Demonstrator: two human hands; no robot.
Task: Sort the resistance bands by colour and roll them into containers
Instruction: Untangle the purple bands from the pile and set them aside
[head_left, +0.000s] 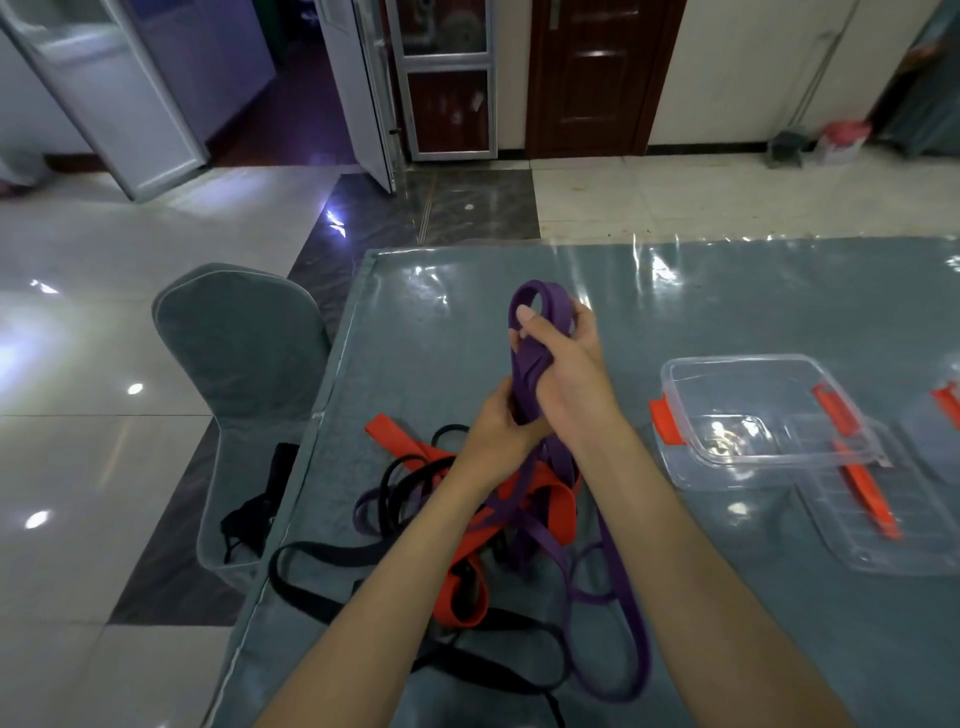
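From the head view I see both hands raised over the middle of the frame, working one purple band (530, 358). My right hand (566, 364) sits higher, its grip clamped on the band with the thumb pressed against a loop that stands up above the fist. My left hand (493, 436) is just below and to the left, its grip closed round the same band where the strands hang down. From there the purple band trails toward the lower middle of the frame and ends in a long loop lying on the counter (779, 301).

Under the forearms lies a tangle: red bands (415, 447) spread from centre left downward, black bands (322, 556) loop out to the lower left, and more purple strands cross among them. I cannot tell how many bands are in the pile.

At right of centre stands a clear box (769, 421) with red clips, open. Its lid (883, 514) lies just beside it, lower right, partly under the box's edge. Another clear container (940, 421) is cut off by the right edge.

A covered chair (239, 353) stands left of the counter with a dark item on its seat.
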